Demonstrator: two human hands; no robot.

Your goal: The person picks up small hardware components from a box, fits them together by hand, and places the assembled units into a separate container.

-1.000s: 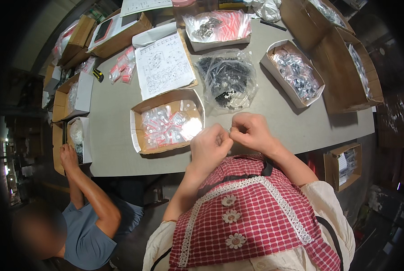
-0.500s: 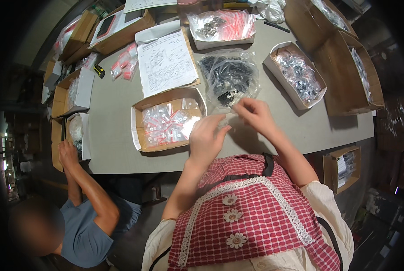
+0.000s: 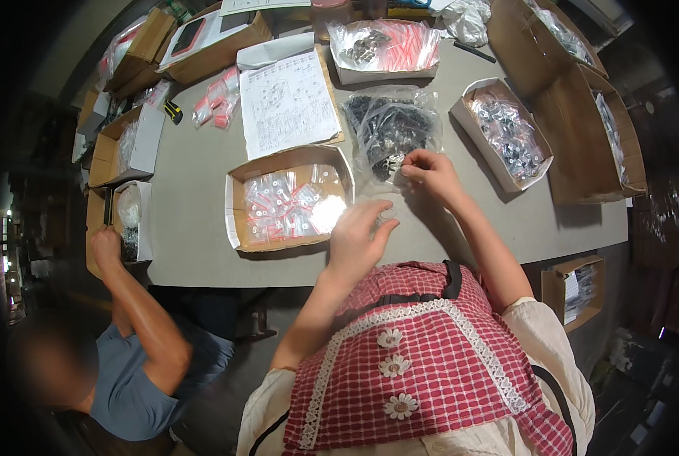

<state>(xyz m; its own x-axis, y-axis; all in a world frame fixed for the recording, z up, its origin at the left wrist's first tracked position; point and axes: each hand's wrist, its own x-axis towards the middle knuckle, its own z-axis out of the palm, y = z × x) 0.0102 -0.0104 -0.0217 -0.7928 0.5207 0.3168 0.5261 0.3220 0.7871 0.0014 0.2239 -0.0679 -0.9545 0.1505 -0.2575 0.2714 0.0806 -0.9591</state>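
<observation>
Where a dim room (image 3: 643, 304) surrounds the grey table (image 3: 191, 190), a cardboard box (image 3: 290, 245) of packets (image 3: 280, 199) lies left of the clear bag (image 3: 432, 106) of dark parts (image 3: 389, 114). Nearer than that bag, the left hand (image 3: 357, 239) half-curls, its hold unclear; at the bag's near end, the right hand (image 3: 435, 178) narrows, contents hidden, apparently picking out small pale parts (image 3: 389, 164), which calls for fine pinching.

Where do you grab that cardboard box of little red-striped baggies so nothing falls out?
Probably by the left and right walls of the cardboard box, coming in from both sides at once and lifting level. It sits flat, and its upright walls give edges to pinch. The top is open, with the small clear bags lying loose inside, so tipping it could spill them.
</observation>
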